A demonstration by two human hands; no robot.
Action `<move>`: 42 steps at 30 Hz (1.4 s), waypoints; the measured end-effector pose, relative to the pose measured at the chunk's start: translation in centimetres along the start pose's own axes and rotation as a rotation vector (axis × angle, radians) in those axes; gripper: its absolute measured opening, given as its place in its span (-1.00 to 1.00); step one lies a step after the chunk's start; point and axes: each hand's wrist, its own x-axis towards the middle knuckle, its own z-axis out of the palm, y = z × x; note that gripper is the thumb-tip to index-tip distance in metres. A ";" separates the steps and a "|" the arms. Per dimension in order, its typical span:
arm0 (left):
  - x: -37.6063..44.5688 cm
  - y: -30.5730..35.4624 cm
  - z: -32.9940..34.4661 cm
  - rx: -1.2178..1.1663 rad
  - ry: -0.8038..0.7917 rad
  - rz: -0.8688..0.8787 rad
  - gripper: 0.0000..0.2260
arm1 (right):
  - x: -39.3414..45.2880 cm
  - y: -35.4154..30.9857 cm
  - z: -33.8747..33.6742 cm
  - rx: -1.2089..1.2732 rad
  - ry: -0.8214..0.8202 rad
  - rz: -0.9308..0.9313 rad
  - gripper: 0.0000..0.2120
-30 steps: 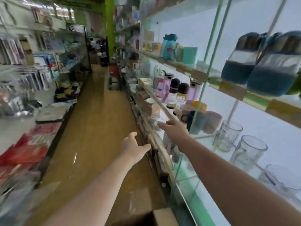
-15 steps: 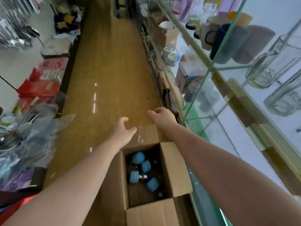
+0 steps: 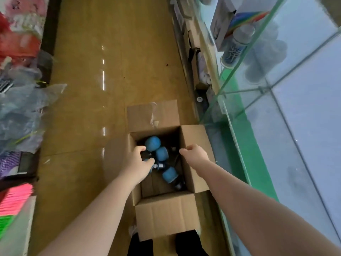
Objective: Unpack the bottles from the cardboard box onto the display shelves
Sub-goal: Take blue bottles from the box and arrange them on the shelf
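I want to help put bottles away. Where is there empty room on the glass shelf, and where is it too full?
The glass shelf looks bare beside the cardboard box, from the green edge strip to the back wall. Farther along it is crowded: a white bottle and a rainbow carton stand there.

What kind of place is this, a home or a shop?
Most likely a shop aisle. Glass display shelves holding boxed goods run along the right, packaged wares line the left, and an open cardboard box of blue-capped bottles stands on the floor between them.
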 end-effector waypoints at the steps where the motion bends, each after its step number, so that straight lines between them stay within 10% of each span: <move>1: 0.9 -0.9 1.0 0.002 -0.011 -0.010 -0.55 | 1.0 1.0 0.8 -0.001 -0.007 0.022 -0.56; 15: 19.0 -15.4 19.5 0.061 -0.207 -0.030 -0.53 | 22.6 17.9 13.5 -0.155 -0.044 0.191 -0.47; 24: 30.9 -19.8 29.5 0.090 -0.250 -0.022 -0.44 | 34.0 23.1 17.7 -0.745 -0.361 0.129 -0.55; 42: 34.6 -21.3 32.9 0.277 -0.383 -0.035 -0.40 | 36.7 24.5 19.4 -0.934 -0.381 0.015 -0.46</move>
